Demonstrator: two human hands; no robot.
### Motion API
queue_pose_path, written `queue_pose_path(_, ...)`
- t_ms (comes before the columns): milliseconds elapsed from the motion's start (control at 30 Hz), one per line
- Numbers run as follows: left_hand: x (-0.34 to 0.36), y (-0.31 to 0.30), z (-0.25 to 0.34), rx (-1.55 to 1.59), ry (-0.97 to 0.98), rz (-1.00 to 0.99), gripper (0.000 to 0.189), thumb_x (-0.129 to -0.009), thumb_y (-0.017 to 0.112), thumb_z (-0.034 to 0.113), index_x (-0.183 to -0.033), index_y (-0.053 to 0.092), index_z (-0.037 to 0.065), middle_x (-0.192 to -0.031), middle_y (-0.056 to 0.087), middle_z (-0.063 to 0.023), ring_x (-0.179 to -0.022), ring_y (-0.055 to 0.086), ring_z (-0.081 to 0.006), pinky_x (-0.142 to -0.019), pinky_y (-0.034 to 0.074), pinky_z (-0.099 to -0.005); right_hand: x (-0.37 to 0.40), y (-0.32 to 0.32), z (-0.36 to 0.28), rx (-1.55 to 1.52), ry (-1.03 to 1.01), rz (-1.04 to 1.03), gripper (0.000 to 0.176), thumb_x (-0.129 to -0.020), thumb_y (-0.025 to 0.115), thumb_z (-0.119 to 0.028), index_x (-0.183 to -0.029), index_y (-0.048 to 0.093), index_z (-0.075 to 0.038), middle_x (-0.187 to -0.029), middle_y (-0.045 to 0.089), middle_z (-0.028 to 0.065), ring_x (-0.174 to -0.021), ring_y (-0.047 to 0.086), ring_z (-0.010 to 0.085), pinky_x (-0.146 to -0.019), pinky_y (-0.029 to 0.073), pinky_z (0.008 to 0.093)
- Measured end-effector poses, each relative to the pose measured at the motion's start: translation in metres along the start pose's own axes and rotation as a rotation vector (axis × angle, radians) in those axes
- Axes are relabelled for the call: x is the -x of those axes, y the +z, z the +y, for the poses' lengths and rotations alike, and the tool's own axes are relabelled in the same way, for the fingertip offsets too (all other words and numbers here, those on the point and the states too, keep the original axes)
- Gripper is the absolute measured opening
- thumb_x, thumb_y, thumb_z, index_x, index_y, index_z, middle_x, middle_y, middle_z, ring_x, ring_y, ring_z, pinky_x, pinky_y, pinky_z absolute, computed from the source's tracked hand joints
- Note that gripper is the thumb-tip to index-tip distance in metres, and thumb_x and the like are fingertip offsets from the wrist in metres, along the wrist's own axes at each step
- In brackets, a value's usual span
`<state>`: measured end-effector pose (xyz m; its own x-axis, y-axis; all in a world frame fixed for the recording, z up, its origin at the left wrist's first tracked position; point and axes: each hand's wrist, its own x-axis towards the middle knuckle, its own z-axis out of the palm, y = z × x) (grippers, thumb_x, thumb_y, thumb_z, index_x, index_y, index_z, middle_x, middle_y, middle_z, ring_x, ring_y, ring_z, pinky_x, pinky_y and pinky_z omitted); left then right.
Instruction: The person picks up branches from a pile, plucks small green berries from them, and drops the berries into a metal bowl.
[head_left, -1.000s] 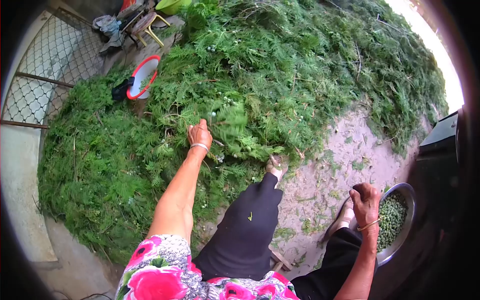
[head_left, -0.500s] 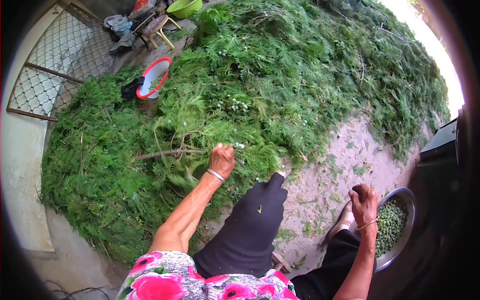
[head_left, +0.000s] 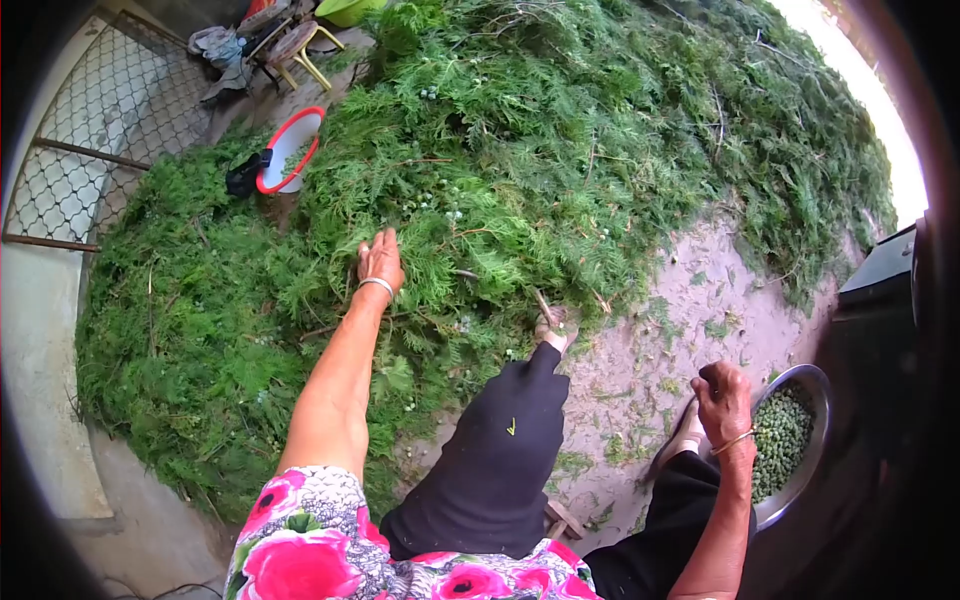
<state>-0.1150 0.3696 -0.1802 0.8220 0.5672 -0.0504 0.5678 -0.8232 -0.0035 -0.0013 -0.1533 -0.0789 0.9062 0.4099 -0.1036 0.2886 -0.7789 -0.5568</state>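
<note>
Left hand [head_left: 381, 258] lies open, fingers spread, on the conifer branch pile [head_left: 560, 150] at 10 o'clock, nothing grasped. Right hand [head_left: 724, 400] is clenched on the steel bowl [head_left: 800, 372] rim at 4 o'clock, green cones [head_left: 780, 440] inside. Best to pinch a cone-bearing sprig by its stem and keep the bowl level.

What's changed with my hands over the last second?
The left hand no longer grips the branch it was pulling in; it has moved back out and up into the pile of green branches, fingers extended. The right hand stayed by the steel bowl of green berries.
</note>
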Motion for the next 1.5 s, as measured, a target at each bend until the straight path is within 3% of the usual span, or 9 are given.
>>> queue_pose_path(167,0.016,0.009,-0.002,0.070,-0.138,0.092,0.007,-0.070,0.064,0.010,-0.074,0.066,0.005,-0.068,0.061,-0.0210,-0.069,0.061,-0.0385,-0.064,0.049,-0.0423,-0.001,-0.005,-0.007,0.015,0.076,-0.042,0.013,-0.072,0.066,-0.005,-0.080,0.060,0.003,-0.073,0.061,0.0205,-0.070,0.060,0.0379,-0.063,0.046,0.0419)
queue_pose_path(400,0.045,-0.077,0.042,1.119,-0.173,0.002,0.012,-0.082,0.059,0.005,-0.070,0.062,0.002,-0.061,0.061,-0.0049,-0.054,0.056,-0.0136,-0.050,0.043,-0.0268,0.000,-0.008,-0.006,-0.025,0.049,0.004,0.014,-0.073,0.066,-0.008,-0.080,0.062,0.003,-0.073,0.061,0.0207,-0.070,0.060,0.0370,-0.063,0.046,0.0410)
queue_pose_path(633,0.088,-0.149,0.142,1.721,-0.140,-0.488,0.010,-0.082,0.062,0.006,-0.087,0.059,-0.001,-0.072,0.062,-0.0089,-0.061,0.060,-0.0197,-0.054,0.048,-0.0304,0.005,-0.016,-0.006,-0.361,0.057,0.021,0.016,-0.074,0.066,-0.010,-0.084,0.064,0.003,-0.072,0.064,0.0181,-0.065,0.062,0.0266,-0.062,0.048,0.0341)
queue_pose_path(767,0.102,-0.161,0.185,1.653,0.141,-0.544,0.015,-0.079,0.063,0.001,-0.093,0.058,0.002,-0.076,0.061,-0.0069,-0.063,0.061,-0.0207,-0.055,0.051,-0.0319,0.009,-0.039,-0.014,-0.823,0.052,0.058,0.013,-0.076,0.066,-0.005,-0.087,0.066,0.003,-0.074,0.067,0.0084,-0.067,0.061,0.0106,-0.063,0.049,0.0240)
queue_pose_path(833,0.101,-0.150,0.198,0.751,0.889,-0.113,0.018,-0.077,0.064,-0.001,-0.094,0.058,0.002,-0.076,0.061,-0.0063,-0.063,0.061,-0.0210,-0.057,0.052,-0.0334,0.014,-0.053,-0.014,-1.056,0.016,0.135,0.012,-0.078,0.066,-0.004,-0.088,0.067,0.002,-0.076,0.067,0.0053,-0.069,0.061,0.0080,-0.065,0.049,0.0220)
queue_pose_path(867,0.104,-0.147,0.209,0.754,0.913,-0.127,0.018,-0.077,0.064,-0.001,-0.094,0.058,0.002,-0.076,0.061,-0.0063,-0.063,0.061,-0.0210,-0.057,0.052,-0.0334,0.017,-0.057,-0.013,-1.118,-0.001,0.196,0.012,-0.078,0.066,-0.004,-0.088,0.067,0.002,-0.077,0.067,0.0040,-0.071,0.061,0.0073,-0.066,0.050,0.0215)
queue_pose_path(967,0.133,-0.173,0.270,1.636,0.251,-0.927,0.011,-0.076,0.065,-0.002,-0.086,0.062,0.001,-0.076,0.062,-0.0081,-0.063,0.061,-0.0185,-0.057,0.052,-0.0339,0.027,-0.070,-0.016,-1.171,-0.009,0.326,0.021,-0.074,0.070,0.000,-0.095,0.065,0.002,-0.080,0.066,0.0033,-0.073,0.061,0.0071,-0.067,0.050,0.0207)
queue_pose_path(1267,0.150,-0.171,0.331,1.151,0.548,-1.013,0.008,-0.078,0.059,0.004,-0.071,0.062,0.001,-0.063,0.058,-0.0004,-0.059,0.053,-0.0088,-0.053,0.041,-0.0236,0.035,-0.051,-0.010,-0.577,-0.219,0.442,0.018,-0.070,0.066,-0.009,-0.082,0.057,0.000,-0.070,0.060,0.0148,-0.065,0.061,0.0299,-0.059,0.049,0.0370)
queue_pose_path(1500,0.144,-0.159,0.330,1.194,0.386,-1.018,0.019,-0.072,0.064,0.001,-0.091,0.059,-0.001,-0.068,0.060,-0.0054,-0.056,0.057,-0.0150,-0.052,0.047,-0.0278,0.040,-0.045,-0.013,-0.665,-0.246,0.408,0.026,-0.070,0.068,-0.012,-0.089,0.055,0.000,-0.070,0.061,0.0163,-0.068,0.062,0.0320,-0.061,0.049,0.0388)
